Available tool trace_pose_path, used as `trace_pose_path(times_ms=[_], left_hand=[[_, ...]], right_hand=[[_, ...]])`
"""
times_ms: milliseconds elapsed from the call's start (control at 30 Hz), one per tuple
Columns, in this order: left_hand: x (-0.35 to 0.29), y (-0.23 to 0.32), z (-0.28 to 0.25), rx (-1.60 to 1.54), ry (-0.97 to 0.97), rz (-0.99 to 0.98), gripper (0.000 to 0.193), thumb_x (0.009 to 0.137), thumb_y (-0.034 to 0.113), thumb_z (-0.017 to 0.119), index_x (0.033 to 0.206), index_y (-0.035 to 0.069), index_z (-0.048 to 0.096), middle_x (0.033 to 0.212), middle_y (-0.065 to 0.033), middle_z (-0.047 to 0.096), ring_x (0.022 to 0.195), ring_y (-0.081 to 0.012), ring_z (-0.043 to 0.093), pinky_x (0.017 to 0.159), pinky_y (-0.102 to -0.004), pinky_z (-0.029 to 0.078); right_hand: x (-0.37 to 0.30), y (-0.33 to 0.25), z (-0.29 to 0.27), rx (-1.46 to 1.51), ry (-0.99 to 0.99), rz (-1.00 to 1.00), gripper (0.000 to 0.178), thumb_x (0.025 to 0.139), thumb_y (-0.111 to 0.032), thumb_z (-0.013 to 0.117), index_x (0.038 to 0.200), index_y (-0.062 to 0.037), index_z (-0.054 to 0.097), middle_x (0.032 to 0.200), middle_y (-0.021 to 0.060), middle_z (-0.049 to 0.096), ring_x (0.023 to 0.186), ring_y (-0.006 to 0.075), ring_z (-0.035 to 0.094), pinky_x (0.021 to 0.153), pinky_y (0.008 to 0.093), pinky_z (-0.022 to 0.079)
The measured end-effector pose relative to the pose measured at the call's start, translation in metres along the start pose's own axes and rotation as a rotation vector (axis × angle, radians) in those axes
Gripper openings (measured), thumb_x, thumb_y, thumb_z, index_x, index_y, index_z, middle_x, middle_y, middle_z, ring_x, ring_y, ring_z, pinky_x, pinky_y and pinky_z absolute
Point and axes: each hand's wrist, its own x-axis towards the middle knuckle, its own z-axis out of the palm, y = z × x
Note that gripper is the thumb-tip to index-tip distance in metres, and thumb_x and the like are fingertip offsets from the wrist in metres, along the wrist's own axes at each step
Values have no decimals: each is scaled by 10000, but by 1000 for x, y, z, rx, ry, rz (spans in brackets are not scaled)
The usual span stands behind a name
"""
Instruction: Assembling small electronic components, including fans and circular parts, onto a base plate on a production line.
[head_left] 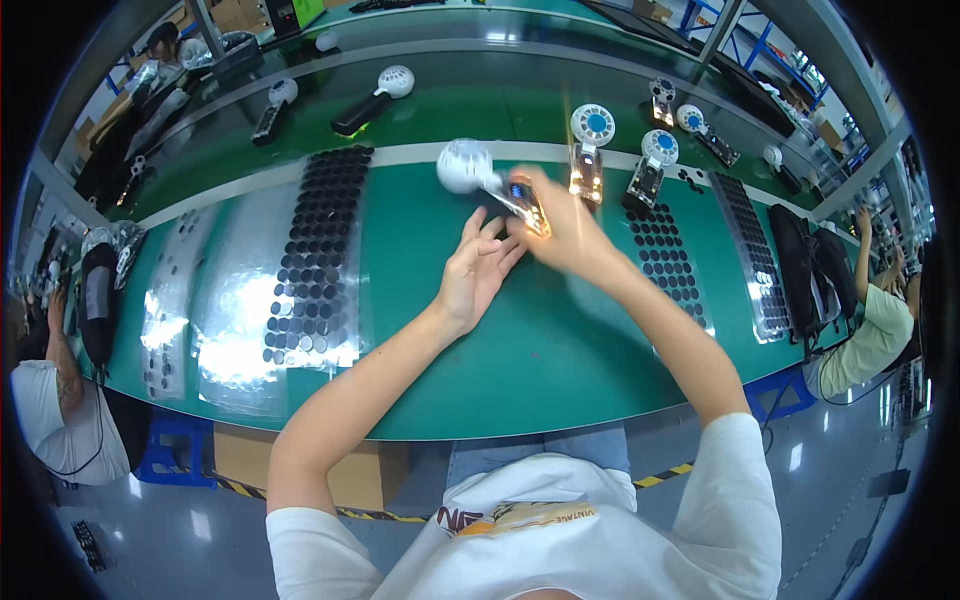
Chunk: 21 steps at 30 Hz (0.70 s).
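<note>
My right hand (565, 228) is closed around the clear, lit handle of a handheld fan (465, 166), whose round white head points up and to the left. Some motion blur lies over this hand and the fan. Just below the handle, my left hand (474, 272) is open, palm up with its fingers spread. Whether its fingertips touch the handle I cannot tell. To the left of my left hand lies a clear sheet with rows of round black discs (310, 260). A smaller group of such discs (665, 255) is on the right, beyond my right forearm.
Beyond the green table (480, 385) runs a green conveyor belt (480, 105). At its near edge stand fans with blue centres (592, 126); a black-handled fan (375, 100) lies farther left. A black bag (800, 265) is at the right. Other people sit at both sides.
</note>
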Motion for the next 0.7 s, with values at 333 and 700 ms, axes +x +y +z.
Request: trace_pose_path(times_ms=[333,700], left_hand=[[-1,9,-4,193,-24,-89,476,804,82,442,1262,16,331,1228,-186,428,1086,-281,471,898,-362,410],[-6,3,3,239,51,-247,553,807,93,600,1259,-20,304,1087,-171,517,967,-230,552,855,-331,451]], right_hand=[[61,66,-6,-1095,441,243,340,789,-211,552,1095,-69,520,1004,225,492,773,361,535,662,410,452],[-52,-29,2,-25,21,39,343,781,-53,509,1117,-28,447,1090,193,436,853,280,517,756,344,441]])
